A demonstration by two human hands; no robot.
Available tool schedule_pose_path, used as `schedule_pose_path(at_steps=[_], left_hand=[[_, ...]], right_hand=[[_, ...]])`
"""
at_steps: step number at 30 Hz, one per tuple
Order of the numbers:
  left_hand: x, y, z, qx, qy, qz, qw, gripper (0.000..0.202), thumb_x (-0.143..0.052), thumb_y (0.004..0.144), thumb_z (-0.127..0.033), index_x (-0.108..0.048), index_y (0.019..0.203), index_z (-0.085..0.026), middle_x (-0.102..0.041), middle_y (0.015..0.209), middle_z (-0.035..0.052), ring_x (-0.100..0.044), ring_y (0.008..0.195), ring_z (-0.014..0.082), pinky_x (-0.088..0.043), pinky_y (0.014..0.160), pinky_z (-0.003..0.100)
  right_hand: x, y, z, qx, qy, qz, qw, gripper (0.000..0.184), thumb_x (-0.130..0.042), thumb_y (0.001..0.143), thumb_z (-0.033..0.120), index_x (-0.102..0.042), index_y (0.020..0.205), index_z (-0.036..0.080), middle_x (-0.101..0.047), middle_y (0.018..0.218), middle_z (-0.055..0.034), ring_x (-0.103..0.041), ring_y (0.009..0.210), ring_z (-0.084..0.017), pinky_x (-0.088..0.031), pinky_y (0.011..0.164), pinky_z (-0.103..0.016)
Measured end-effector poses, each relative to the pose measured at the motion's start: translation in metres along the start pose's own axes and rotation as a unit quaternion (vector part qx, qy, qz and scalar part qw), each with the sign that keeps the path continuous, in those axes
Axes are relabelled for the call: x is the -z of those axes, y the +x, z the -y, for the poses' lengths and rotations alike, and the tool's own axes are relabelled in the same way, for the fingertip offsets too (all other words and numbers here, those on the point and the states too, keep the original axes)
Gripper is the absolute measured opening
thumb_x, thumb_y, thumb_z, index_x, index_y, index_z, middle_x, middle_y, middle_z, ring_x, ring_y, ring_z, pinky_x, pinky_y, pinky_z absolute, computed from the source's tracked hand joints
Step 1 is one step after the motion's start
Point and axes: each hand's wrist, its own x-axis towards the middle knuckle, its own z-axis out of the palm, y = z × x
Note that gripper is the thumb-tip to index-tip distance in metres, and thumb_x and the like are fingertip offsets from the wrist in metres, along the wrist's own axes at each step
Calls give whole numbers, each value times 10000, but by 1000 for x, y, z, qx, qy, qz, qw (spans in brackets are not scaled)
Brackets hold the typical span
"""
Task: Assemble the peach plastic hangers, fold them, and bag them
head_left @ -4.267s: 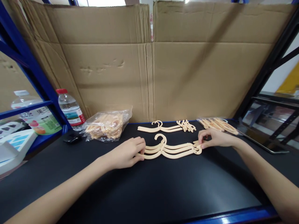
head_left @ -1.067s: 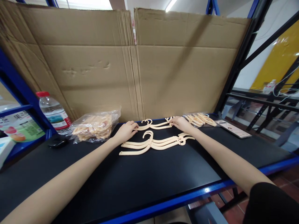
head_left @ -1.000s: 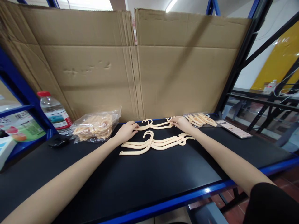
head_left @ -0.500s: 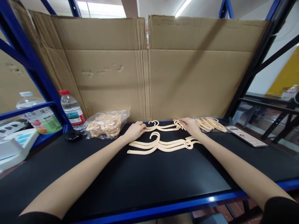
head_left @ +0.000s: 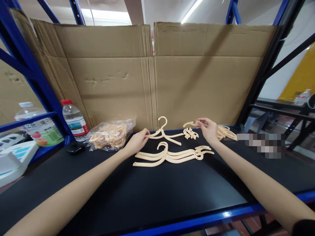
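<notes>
My left hand (head_left: 138,141) pinches the left arm end of a cream hanger (head_left: 161,131), whose hook points up. Between the fingertips of my right hand (head_left: 208,128) is a small curved cream piece (head_left: 189,124), raised a little above the table and apart from the hanger. Under it lies a small heap of cream pieces (head_left: 191,133). Closer to me, several cream hangers (head_left: 178,158) lie overlapping on the black table, with curved loose-looking pieces at their right ends.
A clear bag of cream parts (head_left: 110,135) lies left of my left hand, beside a red-capped water bottle (head_left: 75,120) and a black mouse (head_left: 75,147). Another bag of cream parts (head_left: 226,132) is behind my right hand. Cardboard (head_left: 118,85) walls the back; a blue rail (head_left: 216,215) edges the front.
My right hand has moved right, away from the heap, with a small curved piece in its fingers. The hanger in my left hand has turned so its hook stands higher.
</notes>
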Motion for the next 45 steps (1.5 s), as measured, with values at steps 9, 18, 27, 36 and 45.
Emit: schedule_pose_path(at_steps=[9, 18, 27, 36, 45], left_hand=[[22, -44, -24, 36, -70, -87, 993, 104, -433, 882, -242, -472, 966, -196, -623, 904, 46, -631, 790, 190, -504, 718, 322], [6, -74, -43, 36, -125, -105, 986, 203, -429, 916, -279, -539, 1063, -193, -630, 978, 49, -629, 897, 190, -521, 769, 305], [6, -75, -41, 22, -120, -100, 987, 193, -425, 924, -269, -558, 1041, -192, -622, 916, 44, -625, 838, 182, -517, 721, 288], [6, -75, -41, 21, -120, -105, 987, 162, -442, 925, -249, -556, 1031, -204, -615, 924, 31, -618, 850, 171, -509, 737, 279], [5, -76, -40, 15, -114, -103, 988, 166, -438, 927, -263, -559, 1024, -203, -616, 932, 33, -614, 871, 177, -502, 761, 284]], right_hand=[[-3, -27, 46, -103, 177, 3, 979, 283, -700, 714, 417, -656, 801, 151, -710, 842, -92, -693, 775, -198, -563, 805, -381], [-7, -61, 47, -223, 247, 51, 942, 448, -785, 576, 184, -605, 982, 237, -631, 965, -22, -680, 746, -164, -564, 768, -344], [2, -56, 58, -311, 319, 248, 860, 230, -807, 628, 204, -629, 771, 179, -632, 873, -18, -640, 964, -200, -467, 960, -359], [6, -55, 67, -357, 289, 272, 846, 255, -828, 613, 247, -680, 797, 151, -627, 820, -6, -612, 849, -137, -462, 953, -373], [6, -56, 67, -391, 294, 311, 815, 246, -821, 640, 269, -618, 695, 141, -616, 716, 6, -638, 754, -129, -541, 849, -340]])
